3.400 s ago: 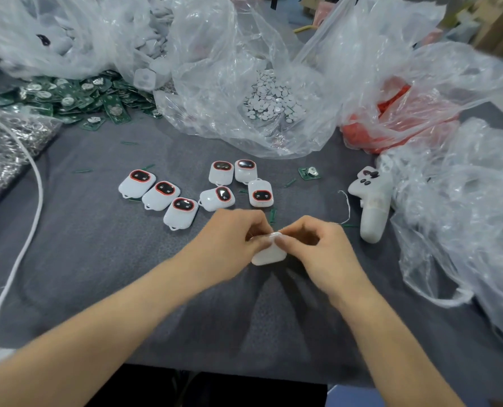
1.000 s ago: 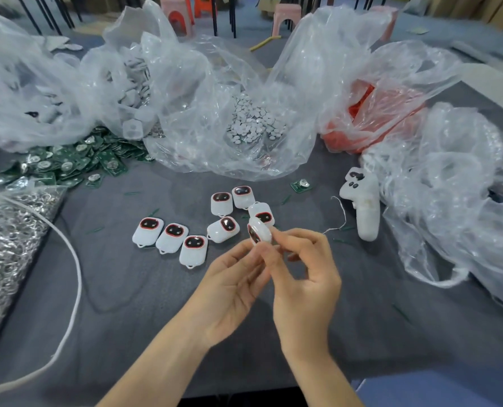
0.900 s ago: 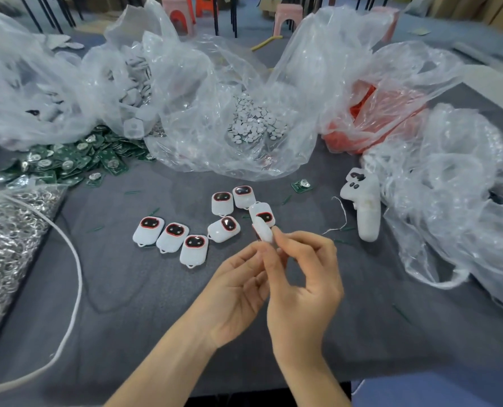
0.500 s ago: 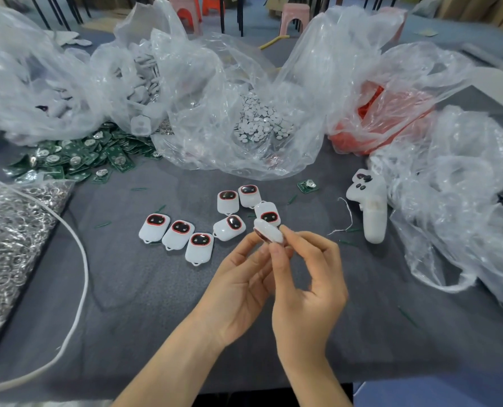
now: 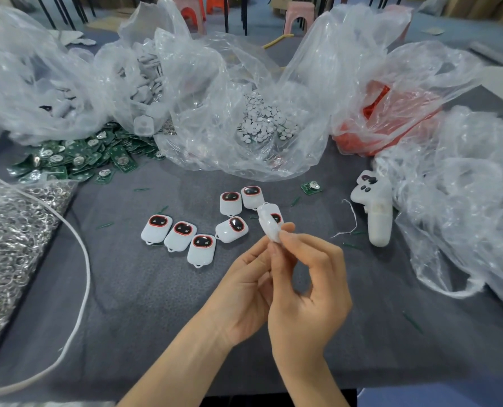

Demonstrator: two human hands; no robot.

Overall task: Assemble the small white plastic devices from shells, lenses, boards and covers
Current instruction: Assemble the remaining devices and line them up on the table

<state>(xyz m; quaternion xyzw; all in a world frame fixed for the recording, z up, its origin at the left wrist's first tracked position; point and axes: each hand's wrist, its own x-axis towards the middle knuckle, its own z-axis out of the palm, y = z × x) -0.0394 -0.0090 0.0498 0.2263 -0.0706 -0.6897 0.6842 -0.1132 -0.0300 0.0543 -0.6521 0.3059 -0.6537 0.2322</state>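
The right hand (image 5: 306,292) had the white device (image 5: 269,223) pinched at its lower end between thumb and curled index finger, with the other fingers loosely bent below. The left hand (image 5: 244,292) lay palm-up with fingers nearly straight and the tips against the same end. Its thumb was tucked behind the right hand, so I couldn't see it.

The device sat a bit above the frame's centre, raised off the desk (image 5: 141,304) and turned edge-on, so its front was hidden. The red-and-dark bit peeking out beside it could've been the held piece or a finished device lying behind it, hard to say.

Just left of that, six finished devices (image 5: 181,235) lay face-up on the desk.

Further out were:
- a green pile of circuit boards (image 5: 77,157) at upper left
- one stray board (image 5: 311,188) right of centre
- a clear bag of small pale discs (image 5: 262,121) at top centre
- a bag of red parts (image 5: 385,121), too crumpled to read
- a white handle-shaped thing (image 5: 375,207) at right

Half a second earlier the device lay flatter across the fingertips. Now it stood more upright, and the hands had barely shifted.
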